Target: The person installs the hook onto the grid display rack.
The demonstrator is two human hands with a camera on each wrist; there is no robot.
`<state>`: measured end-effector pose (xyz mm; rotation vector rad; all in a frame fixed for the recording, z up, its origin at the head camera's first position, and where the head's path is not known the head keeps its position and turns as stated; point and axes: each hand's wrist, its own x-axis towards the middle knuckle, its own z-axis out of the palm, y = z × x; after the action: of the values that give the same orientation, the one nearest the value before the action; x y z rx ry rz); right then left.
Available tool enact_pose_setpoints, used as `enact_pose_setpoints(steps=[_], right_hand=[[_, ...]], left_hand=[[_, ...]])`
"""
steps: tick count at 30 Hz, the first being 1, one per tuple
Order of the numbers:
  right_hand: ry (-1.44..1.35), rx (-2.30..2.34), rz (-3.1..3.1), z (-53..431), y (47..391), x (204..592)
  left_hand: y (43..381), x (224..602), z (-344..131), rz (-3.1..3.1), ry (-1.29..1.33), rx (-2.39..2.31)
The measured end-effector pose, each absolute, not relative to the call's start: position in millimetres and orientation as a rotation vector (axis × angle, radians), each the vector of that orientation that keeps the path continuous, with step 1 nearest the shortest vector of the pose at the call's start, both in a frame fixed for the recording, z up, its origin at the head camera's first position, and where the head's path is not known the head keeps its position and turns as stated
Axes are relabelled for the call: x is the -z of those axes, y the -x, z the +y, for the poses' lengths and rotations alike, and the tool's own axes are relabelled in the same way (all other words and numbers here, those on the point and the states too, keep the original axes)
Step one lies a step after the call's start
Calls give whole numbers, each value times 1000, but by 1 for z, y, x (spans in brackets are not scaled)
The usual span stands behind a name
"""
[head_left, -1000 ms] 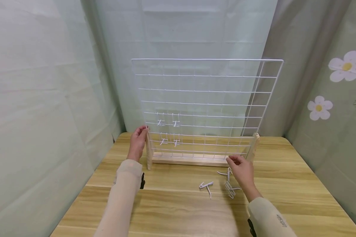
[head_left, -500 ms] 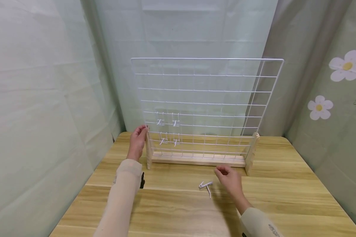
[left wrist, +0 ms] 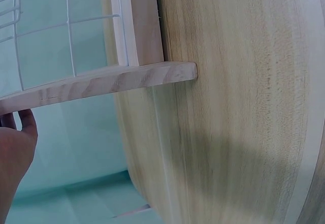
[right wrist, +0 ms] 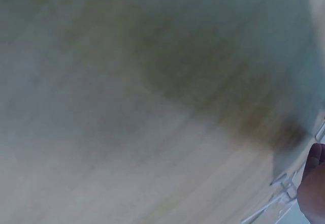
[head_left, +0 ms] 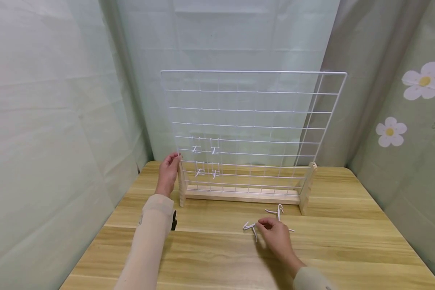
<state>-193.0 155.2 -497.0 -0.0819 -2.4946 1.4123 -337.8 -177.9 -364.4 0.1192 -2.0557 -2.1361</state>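
A white wire grid panel point(head_left: 253, 71) stands upright in a wooden stand point(head_left: 241, 197). My left hand point(head_left: 168, 174) grips the top of the stand's left wooden side piece point(head_left: 182, 189), fingertips right at the panel's edge; the left wrist view shows thumb and finger at that side piece point(left wrist: 127, 76). On the table, my right hand point(head_left: 277, 238) pinches the right end of a white wire hook point(head_left: 249, 226), whose prong points toward me. Behind and beside this hand lie more white hooks point(head_left: 279, 212), partly hidden by it. In the right wrist view only a bit of the hand point(right wrist: 312, 188) shows.
Several white hooks point(head_left: 214, 151) hang on the lower left of the grid in two rows. The wood-grain table point(head_left: 210, 257) reaches back to pale green cloth walls point(head_left: 210, 36) on the left, back and right. White flowers point(head_left: 425, 81) are printed on the right cloth.
My right hand has come from the stand's lower right, down and left over the table, to the hook lying there, and its fingertips now meet it. The left hand has stayed in place.
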Motion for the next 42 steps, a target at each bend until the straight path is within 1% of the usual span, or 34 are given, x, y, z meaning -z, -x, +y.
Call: enact_pose_setpoints(steps=[9,13,26,32,42], right_hand=[[41,-1310,-2569,151,190,502],[11,-1262,-2593,150,194,502],[-38,-1226,-2624,142,207,510],[-80,-1265,-2581,144,205,509],[-61,-1412,-2560,146,199,509]], left_hand=[[358,388,-184,-2013,-108,2125],[360,393,-184,-2016,-89,2096],[359,392,-183,-2020,-111,2106],[359,389,-182,-2022,-119,2098],[361,390,-183,-1996,-120,2114]])
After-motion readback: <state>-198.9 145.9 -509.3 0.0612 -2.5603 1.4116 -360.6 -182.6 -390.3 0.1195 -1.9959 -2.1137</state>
